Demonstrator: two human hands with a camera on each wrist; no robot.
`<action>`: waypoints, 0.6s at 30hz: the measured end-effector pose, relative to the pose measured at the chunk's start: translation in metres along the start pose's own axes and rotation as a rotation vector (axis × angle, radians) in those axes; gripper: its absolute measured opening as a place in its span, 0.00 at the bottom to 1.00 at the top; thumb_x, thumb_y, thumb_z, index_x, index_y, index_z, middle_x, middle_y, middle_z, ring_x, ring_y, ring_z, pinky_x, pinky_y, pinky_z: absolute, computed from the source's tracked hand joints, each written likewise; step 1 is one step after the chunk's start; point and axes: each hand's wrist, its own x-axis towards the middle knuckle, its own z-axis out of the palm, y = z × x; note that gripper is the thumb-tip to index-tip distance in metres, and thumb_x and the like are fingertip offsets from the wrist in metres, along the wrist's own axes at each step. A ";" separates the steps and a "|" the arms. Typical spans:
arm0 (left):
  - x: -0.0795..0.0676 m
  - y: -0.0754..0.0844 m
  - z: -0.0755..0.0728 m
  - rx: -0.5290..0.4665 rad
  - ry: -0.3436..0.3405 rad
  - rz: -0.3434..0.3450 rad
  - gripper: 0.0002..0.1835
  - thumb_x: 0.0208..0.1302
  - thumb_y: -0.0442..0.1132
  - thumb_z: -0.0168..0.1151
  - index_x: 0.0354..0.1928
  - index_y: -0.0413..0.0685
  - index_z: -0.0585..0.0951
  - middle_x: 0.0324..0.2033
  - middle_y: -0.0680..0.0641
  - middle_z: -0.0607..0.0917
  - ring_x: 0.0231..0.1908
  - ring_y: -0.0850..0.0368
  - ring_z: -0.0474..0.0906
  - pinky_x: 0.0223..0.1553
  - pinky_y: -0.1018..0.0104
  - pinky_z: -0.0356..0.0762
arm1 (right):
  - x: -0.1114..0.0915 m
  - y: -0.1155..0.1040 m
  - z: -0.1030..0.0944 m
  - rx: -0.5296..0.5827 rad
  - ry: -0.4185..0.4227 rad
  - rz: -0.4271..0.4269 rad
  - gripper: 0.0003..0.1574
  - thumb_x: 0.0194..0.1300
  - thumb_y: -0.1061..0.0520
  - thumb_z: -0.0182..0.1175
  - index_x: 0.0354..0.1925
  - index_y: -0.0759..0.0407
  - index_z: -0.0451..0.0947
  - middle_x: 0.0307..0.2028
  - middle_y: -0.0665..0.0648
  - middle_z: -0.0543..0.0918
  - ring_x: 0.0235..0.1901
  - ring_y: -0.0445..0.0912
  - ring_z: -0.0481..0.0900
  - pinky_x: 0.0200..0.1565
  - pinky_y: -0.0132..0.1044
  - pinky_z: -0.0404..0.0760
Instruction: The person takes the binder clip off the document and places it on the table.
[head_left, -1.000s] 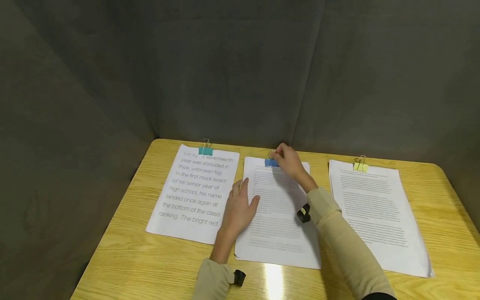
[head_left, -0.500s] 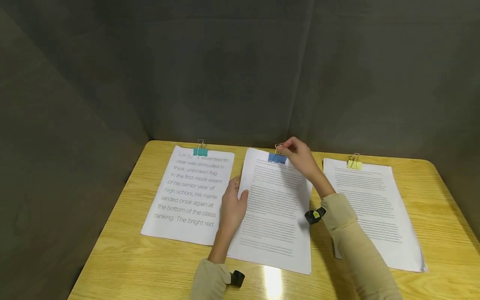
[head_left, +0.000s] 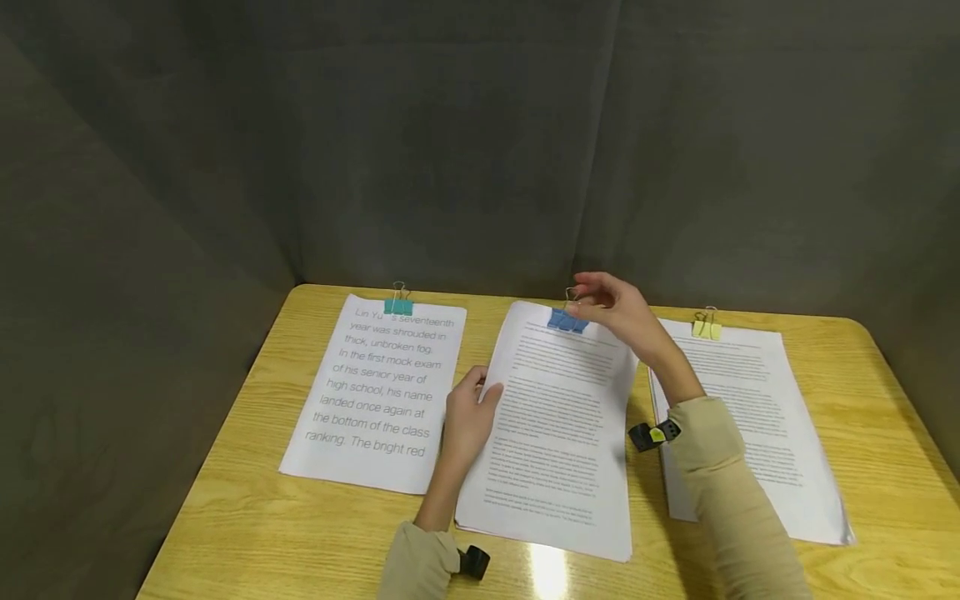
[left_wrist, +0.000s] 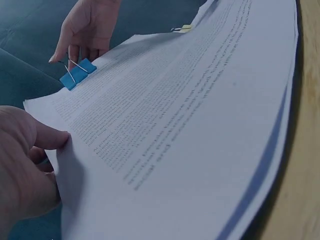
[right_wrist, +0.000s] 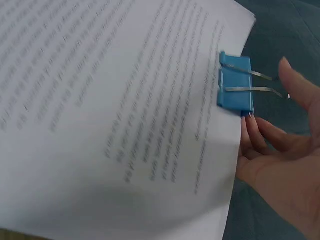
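Note:
The middle stack of printed sheets [head_left: 555, 433] carries a blue binder clip [head_left: 567, 321] on its top edge. My left hand [head_left: 467, 421] pinches the stack's left edge, thumb over the page and fingers beneath, as the left wrist view shows. The upper part of the stack is tilted up, and the sheets bow. Around the clip is my right hand [head_left: 626, 321]: in the right wrist view the thumb is right at the ends of the wire handles [right_wrist: 255, 90], while the other fingers [right_wrist: 255, 135] curl under the stack's top edge, partly hidden by paper.
To the left lies a large-print stack [head_left: 367, 400] with a teal binder clip [head_left: 398, 307]. On the right, another stack [head_left: 757, 433] has a yellow binder clip [head_left: 707, 330]. Both rest on the wooden table [head_left: 240, 517], and a dark cloth [head_left: 450, 150] hangs behind.
The left hand went from lying at the stack's edge to pinching it. The stack's upper part rose and shifted right with the blue clip. The right hand moved right, its fingers going behind the clip.

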 end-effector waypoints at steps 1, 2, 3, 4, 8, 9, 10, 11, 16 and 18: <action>0.000 0.001 0.000 -0.002 -0.002 0.002 0.10 0.74 0.30 0.59 0.52 0.34 0.82 0.36 0.40 0.86 0.27 0.54 0.83 0.28 0.63 0.79 | 0.000 0.000 -0.003 -0.003 -0.015 0.004 0.37 0.72 0.56 0.67 0.71 0.68 0.68 0.59 0.65 0.76 0.52 0.47 0.77 0.51 0.29 0.76; -0.001 0.002 0.001 -0.005 -0.005 0.004 0.10 0.74 0.30 0.60 0.52 0.34 0.82 0.35 0.40 0.86 0.26 0.55 0.82 0.27 0.64 0.79 | 0.000 0.000 -0.007 -0.012 -0.031 0.004 0.36 0.72 0.56 0.67 0.71 0.68 0.68 0.58 0.64 0.77 0.51 0.47 0.77 0.52 0.29 0.76; -0.001 0.002 0.002 -0.010 -0.008 0.005 0.09 0.74 0.30 0.60 0.51 0.34 0.82 0.34 0.40 0.86 0.26 0.55 0.82 0.27 0.64 0.79 | -0.001 0.000 -0.010 -0.017 -0.046 0.006 0.36 0.72 0.56 0.66 0.71 0.69 0.69 0.57 0.64 0.78 0.51 0.46 0.77 0.52 0.29 0.76; -0.001 0.003 0.002 -0.014 -0.010 0.006 0.09 0.73 0.30 0.60 0.51 0.34 0.82 0.34 0.41 0.86 0.26 0.55 0.82 0.27 0.65 0.79 | -0.001 0.000 -0.013 -0.020 -0.058 0.006 0.35 0.72 0.56 0.66 0.70 0.70 0.70 0.57 0.64 0.79 0.51 0.45 0.78 0.52 0.28 0.76; -0.002 0.004 0.004 -0.035 -0.021 0.009 0.08 0.73 0.29 0.61 0.50 0.34 0.83 0.33 0.41 0.86 0.25 0.56 0.81 0.26 0.65 0.79 | -0.003 0.001 -0.021 -0.021 -0.097 0.025 0.31 0.72 0.56 0.64 0.66 0.73 0.72 0.56 0.63 0.82 0.51 0.43 0.80 0.55 0.30 0.75; -0.002 0.004 0.004 -0.038 -0.022 0.011 0.08 0.72 0.29 0.61 0.50 0.35 0.83 0.34 0.42 0.86 0.26 0.56 0.81 0.27 0.66 0.79 | -0.004 0.001 -0.022 -0.015 -0.096 0.037 0.31 0.72 0.55 0.64 0.65 0.73 0.73 0.56 0.63 0.83 0.51 0.43 0.80 0.56 0.31 0.74; -0.002 0.003 0.004 -0.038 -0.023 0.010 0.08 0.72 0.29 0.61 0.50 0.35 0.83 0.34 0.42 0.85 0.26 0.56 0.81 0.27 0.66 0.79 | -0.004 0.001 -0.022 -0.009 -0.093 0.049 0.31 0.71 0.55 0.65 0.64 0.73 0.73 0.56 0.62 0.83 0.51 0.43 0.80 0.57 0.33 0.73; -0.002 0.003 0.005 -0.041 -0.026 0.012 0.08 0.72 0.29 0.61 0.50 0.35 0.83 0.34 0.42 0.85 0.27 0.56 0.80 0.28 0.65 0.79 | -0.005 0.001 -0.022 -0.009 -0.086 0.062 0.31 0.71 0.54 0.65 0.63 0.73 0.74 0.55 0.61 0.84 0.51 0.43 0.80 0.57 0.34 0.73; -0.001 0.002 0.006 -0.015 -0.038 0.023 0.09 0.72 0.29 0.61 0.50 0.35 0.83 0.38 0.42 0.85 0.28 0.57 0.80 0.30 0.65 0.79 | -0.005 0.002 -0.020 -0.023 -0.013 0.099 0.31 0.68 0.51 0.70 0.60 0.71 0.78 0.48 0.51 0.87 0.49 0.44 0.80 0.57 0.38 0.71; -0.001 0.001 0.006 0.001 -0.040 0.032 0.09 0.72 0.29 0.61 0.50 0.36 0.83 0.39 0.42 0.85 0.29 0.57 0.79 0.31 0.65 0.79 | -0.005 0.003 -0.020 -0.026 0.016 0.095 0.29 0.67 0.51 0.70 0.58 0.70 0.79 0.45 0.48 0.87 0.48 0.44 0.81 0.56 0.37 0.73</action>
